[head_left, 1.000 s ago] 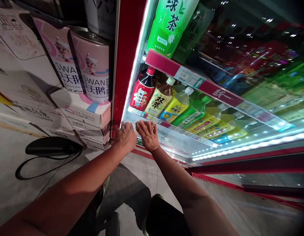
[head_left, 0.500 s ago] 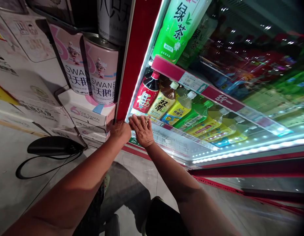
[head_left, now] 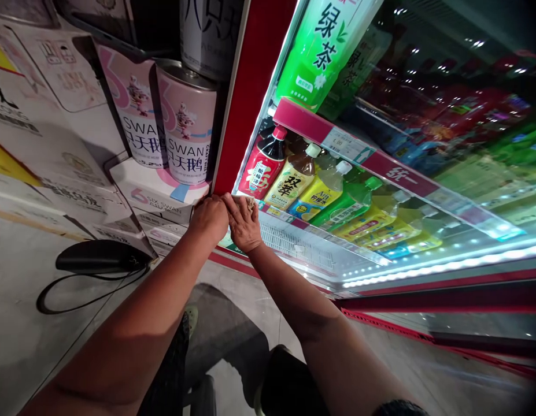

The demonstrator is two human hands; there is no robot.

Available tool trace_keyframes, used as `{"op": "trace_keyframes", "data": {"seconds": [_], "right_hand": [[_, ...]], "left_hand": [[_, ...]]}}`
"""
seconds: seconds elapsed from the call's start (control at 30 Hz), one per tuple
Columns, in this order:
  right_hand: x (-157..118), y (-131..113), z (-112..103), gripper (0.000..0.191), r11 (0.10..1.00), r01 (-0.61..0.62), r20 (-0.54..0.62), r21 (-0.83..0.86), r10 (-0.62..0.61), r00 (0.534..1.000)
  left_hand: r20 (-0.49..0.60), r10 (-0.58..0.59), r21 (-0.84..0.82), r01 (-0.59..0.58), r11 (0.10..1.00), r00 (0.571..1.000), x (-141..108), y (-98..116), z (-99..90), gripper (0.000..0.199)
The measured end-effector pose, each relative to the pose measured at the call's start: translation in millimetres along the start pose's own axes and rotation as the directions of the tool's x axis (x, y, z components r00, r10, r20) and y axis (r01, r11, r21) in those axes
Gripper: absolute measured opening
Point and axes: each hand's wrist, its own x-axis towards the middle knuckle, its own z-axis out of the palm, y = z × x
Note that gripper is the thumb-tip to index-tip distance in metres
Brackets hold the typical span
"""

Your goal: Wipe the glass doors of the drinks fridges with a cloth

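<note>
My right hand (head_left: 245,224) presses a crumpled brownish cloth (head_left: 249,203) at the lower left edge of the lit drinks cooler, its fingers bent over the cloth. Right beside it, my left hand (head_left: 210,218) is closed at the cooler's red frame (head_left: 254,75); what its fingers hold, if anything, is hidden. Just above the hands, behind the glass, stand a red-labelled bottle (head_left: 259,170) and a cream-labelled bottle (head_left: 289,184). Pink cans (head_left: 187,127) stand on a white carton left of the frame.
More bottles (head_left: 322,196) line the lower shelf, under a red shelf edge (head_left: 398,173). Stacked cartons (head_left: 63,156) fill the left side. A black pouch with a strap (head_left: 98,256) lies on the floor (head_left: 16,289) by the cartons.
Both hands have moved slightly up and left relative to the cooler, with my right hand and the cloth closer to the red frame. The whole view has shifted a little.
</note>
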Motion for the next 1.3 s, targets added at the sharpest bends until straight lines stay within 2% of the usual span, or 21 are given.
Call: {"op": "trace_keyframes", "data": {"seconds": [0.07, 0.17, 0.27, 0.33, 0.53, 0.7, 0.8, 0.9, 0.97, 1.1, 1.2, 1.3], "right_hand": [[-2.5, -7.2, 12.0, 0.062, 1.000, 0.001, 0.036, 0.026, -0.002, 0.999], [-12.7, -23.2, 35.0, 0.057, 0.997, 0.021, 0.194, 0.078, -0.036, 0.980], [-17.3, -34.3, 49.1, 0.051, 0.990, 0.059, 0.335, 0.126, -0.098, 0.937], [-16.7, -35.0, 49.9, 0.048, 0.987, 0.079, 0.364, 0.143, -0.126, 0.923], [-22.6, -26.8, 40.9, 0.053, 0.987, 0.051, 0.362, 0.149, -0.103, 0.926], [-32.8, -22.5, 42.2, 0.049, 0.977, 0.088, 0.386, 0.193, -0.158, 0.909], [-42.2, -11.3, 31.6, 0.049, 0.980, 0.103, 0.327, 0.173, -0.156, 0.932], [-63.7, 3.2, 15.8, 0.055, 0.995, 0.047, 0.192, 0.084, -0.063, 0.979], [-84.5, 11.5, 8.8, 0.055, 1.000, 0.006, 0.126, 0.028, -0.010, 0.992], [-122.0, 23.4, 4.7, 0.049, 1.000, 0.020, 0.148, 0.009, -0.021, 0.989], [-131.6, 31.1, -1.0, 0.050, 1.000, 0.023, 0.140, -0.001, -0.023, 0.990], [-135.0, 39.2, -10.4, 0.055, 0.995, -0.090, 0.103, -0.053, 0.095, 0.990]], "left_hand": [[0.047, -0.034, 0.066, 0.030, 0.997, 0.998, -2.1, 4.5, -9.5, 0.044], [0.089, -0.048, 0.121, 0.037, 0.992, 0.995, -4.7, 9.6, -16.2, 0.044], [0.090, -0.047, 0.149, 0.033, 0.988, 0.995, -4.6, 10.0, -13.0, 0.041], [0.102, -0.051, 0.162, 0.034, 0.986, 0.994, -2.6, 7.9, -7.5, 0.039], [0.185, -0.071, 0.151, 0.043, 0.988, 0.980, 3.8, 2.4, 12.6, 0.036], [0.212, -0.146, 0.167, 0.111, 0.980, 0.966, -2.5, 7.2, 29.4, 0.062], [0.205, -0.146, 0.150, 0.116, 0.982, 0.968, -9.1, 10.3, 42.6, 0.072], [0.148, -0.152, 0.059, 0.145, 0.988, 0.977, -14.0, 12.3, 60.9, 0.074], [0.097, -0.146, -0.041, 0.151, 0.988, 0.984, -15.9, 13.2, 75.7, 0.081], [0.063, -0.161, -0.247, 0.172, 0.954, 0.985, -17.0, 13.6, 106.4, 0.108], [0.008, -0.175, -0.362, 0.166, 0.917, 0.985, -17.8, 13.5, 126.5, 0.118], [-0.029, -0.165, -0.395, 0.140, 0.908, 0.986, -22.2, 16.2, 144.3, 0.120]]}}
